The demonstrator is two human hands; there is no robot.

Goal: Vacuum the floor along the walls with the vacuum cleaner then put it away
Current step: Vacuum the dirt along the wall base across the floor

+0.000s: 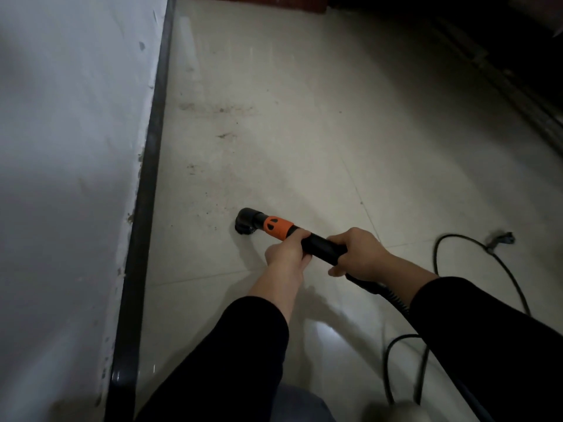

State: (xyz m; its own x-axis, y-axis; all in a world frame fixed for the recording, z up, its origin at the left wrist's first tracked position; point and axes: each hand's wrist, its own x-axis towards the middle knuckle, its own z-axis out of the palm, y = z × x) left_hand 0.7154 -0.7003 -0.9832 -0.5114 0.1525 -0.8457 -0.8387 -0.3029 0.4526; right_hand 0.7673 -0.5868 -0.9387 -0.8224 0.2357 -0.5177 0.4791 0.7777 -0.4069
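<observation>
pale tiled floor [304, 132]; hands [288, 255] [358, 254] grip black, orange-collared vacuum wand [277, 228].

The vacuum tube [318, 245] is partly covered by the left hand [286, 254] and right hand [361, 254]; its hose [393, 296] disappears behind a sleeve [487, 330].

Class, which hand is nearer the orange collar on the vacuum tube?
Left. The left hand grips the vacuum tube just behind the orange collar; the right hand grips farther back.

Plain black long sleeves [240, 351] end above the wrists, leaving the left hand [288, 254] and right hand [358, 254] bare.
</observation>
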